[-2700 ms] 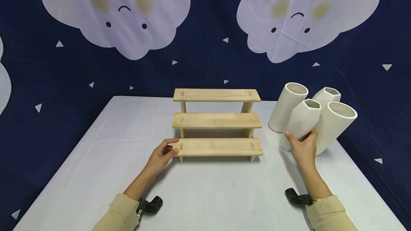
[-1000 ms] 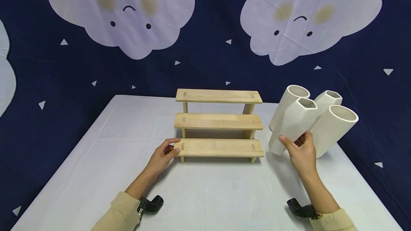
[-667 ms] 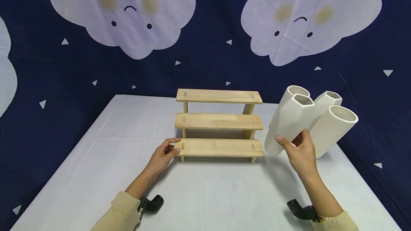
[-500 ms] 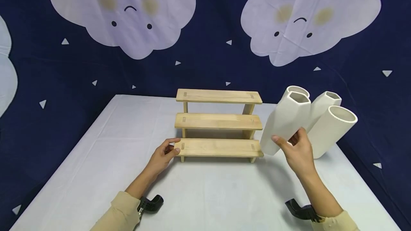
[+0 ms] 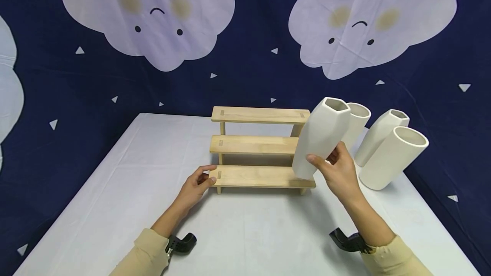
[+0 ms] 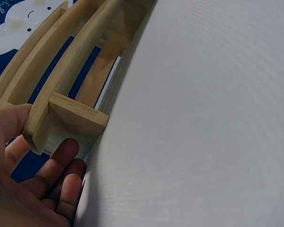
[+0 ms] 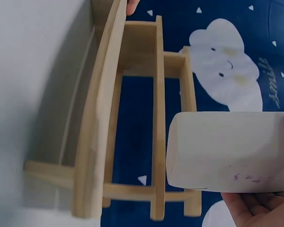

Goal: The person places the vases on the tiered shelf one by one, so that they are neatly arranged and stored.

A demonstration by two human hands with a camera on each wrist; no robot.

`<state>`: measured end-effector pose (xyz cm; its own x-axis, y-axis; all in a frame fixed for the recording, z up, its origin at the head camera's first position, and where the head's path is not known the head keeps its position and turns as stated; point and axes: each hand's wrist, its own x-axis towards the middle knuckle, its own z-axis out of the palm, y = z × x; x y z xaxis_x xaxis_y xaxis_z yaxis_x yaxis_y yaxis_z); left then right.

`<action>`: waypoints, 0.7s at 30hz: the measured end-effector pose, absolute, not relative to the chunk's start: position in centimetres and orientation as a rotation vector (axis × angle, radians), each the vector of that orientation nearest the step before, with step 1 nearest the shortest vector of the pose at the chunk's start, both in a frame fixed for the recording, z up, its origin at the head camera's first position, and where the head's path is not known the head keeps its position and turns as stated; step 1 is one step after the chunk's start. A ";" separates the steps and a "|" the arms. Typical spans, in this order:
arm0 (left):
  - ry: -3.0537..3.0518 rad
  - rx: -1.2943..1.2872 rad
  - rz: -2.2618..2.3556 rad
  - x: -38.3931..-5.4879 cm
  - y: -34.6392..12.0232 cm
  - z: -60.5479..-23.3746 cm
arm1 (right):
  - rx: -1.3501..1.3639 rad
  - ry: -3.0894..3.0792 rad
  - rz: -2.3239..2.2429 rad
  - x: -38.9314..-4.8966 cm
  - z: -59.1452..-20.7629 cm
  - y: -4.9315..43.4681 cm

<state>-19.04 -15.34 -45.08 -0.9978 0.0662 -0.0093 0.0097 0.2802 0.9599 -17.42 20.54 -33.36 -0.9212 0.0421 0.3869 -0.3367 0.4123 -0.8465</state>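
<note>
over the right end of the lowest step (image 5: 255,176) of the stand (image 5: 253,145), the right hand (image 5: 337,174) grips a white vase (image 5: 321,137); whether its base touches wood, i can't tell. at the left end, the left hand (image 5: 193,187) pinches that step. three other vases (image 5: 392,160) stand farther right on the table (image 5: 245,233).

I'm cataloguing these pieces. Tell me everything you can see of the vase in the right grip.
The vase is white, faceted and ceramic-looking, with an angular open mouth and purple marks on one side. The right grip holds it mouth up, leaning right in the head view, clear of the table, by the right end of the stand; contact there is unclear.
</note>
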 end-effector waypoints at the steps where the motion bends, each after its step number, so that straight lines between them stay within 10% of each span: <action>1: 2.471 0.073 1.859 -19.0 -15.4 -45.1 | 0.270 -2.323 1.524 -17.6 -33.3 20.3; 21: 2.488 0.055 1.853 -18.8 -15.3 -44.9 | 0.425 -2.283 1.813 -21.1 -31.4 15.0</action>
<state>-18.84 -15.27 -44.95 -0.9986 0.0515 -0.0096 0.0056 0.2863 0.9581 -21.07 15.04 -31.44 -0.9398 -0.1023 0.3262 -0.3409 0.2087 -0.9167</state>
